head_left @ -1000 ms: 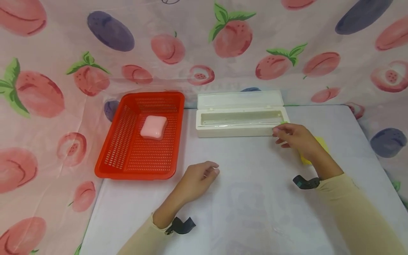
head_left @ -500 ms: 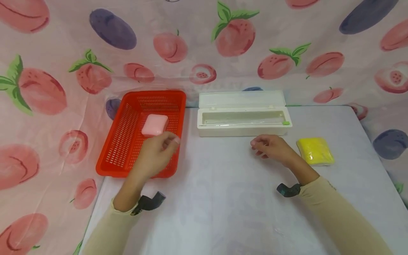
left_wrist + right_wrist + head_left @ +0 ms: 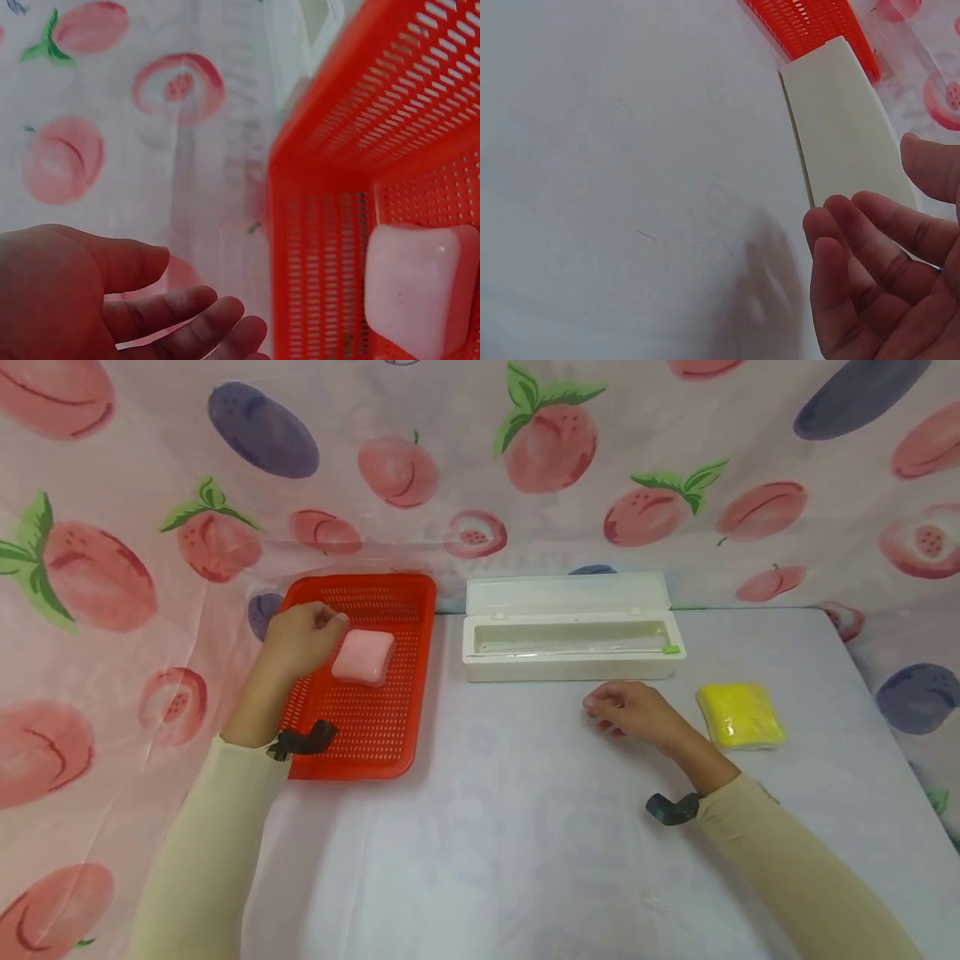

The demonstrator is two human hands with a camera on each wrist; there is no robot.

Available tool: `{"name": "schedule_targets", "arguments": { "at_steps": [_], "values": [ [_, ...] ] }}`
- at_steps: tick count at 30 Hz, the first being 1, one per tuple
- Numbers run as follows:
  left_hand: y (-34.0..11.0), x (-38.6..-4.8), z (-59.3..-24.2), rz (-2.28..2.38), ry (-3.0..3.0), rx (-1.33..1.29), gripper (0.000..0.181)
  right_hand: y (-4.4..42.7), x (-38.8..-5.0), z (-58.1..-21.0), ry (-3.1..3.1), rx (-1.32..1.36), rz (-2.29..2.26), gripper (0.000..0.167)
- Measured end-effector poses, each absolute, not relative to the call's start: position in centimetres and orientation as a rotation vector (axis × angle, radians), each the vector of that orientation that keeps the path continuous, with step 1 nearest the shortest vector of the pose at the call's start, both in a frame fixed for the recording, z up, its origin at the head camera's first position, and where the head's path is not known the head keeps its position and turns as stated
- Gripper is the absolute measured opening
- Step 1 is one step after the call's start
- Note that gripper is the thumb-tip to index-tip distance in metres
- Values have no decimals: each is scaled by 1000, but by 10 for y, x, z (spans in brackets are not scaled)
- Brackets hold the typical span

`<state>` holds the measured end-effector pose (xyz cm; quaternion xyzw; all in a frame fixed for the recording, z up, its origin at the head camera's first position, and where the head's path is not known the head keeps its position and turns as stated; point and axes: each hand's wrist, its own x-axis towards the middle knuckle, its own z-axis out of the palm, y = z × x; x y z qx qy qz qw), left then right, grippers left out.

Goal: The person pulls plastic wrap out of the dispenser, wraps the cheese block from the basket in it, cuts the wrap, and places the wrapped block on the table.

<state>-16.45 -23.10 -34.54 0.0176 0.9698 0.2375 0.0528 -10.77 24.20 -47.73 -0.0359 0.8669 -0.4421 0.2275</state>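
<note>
My left hand (image 3: 300, 639) hovers above the left side of a red plastic basket (image 3: 408, 727), fingers loosely bent and holding nothing. Just right of it, a pink rounded block (image 3: 364, 657) lies on the basket floor; the left wrist view shows the block (image 3: 412, 289) apart from my fingers. My right hand (image 3: 630, 714) hangs over the table in front of a long white box (image 3: 570, 671), relaxed and without anything in it. That box has its lid (image 3: 567, 596) raised and a small green tab (image 3: 671, 649) at its right end.
Right of my right hand lies a yellow square packet (image 3: 741, 716) on the white table (image 3: 510, 860). A fruit-printed cloth (image 3: 555, 518) hangs behind and left of the table.
My left hand has moved left and away from me, from the table to over the basket. My right hand has drawn back left from the box's right end, uncovering the yellow packet.
</note>
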Motion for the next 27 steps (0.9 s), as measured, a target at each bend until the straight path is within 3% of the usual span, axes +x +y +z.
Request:
{"name": "schedule_targets", "arguments": {
  "at_steps": [6, 21, 27],
  "values": [
    [-233, -180, -358, 744, 2925, 25, 47, 243, -110, -473, 2419, -104, -1199, 44],
    [-173, -206, -359, 1006, 2739, 65, 41, 261, -142, -427, 2582, -49, -1182, 49],
    [-153, -216, -366, 1127, 2638, 46, 38, 283, -163, -412, 2758, -15, -996, 64]
  ]
}}
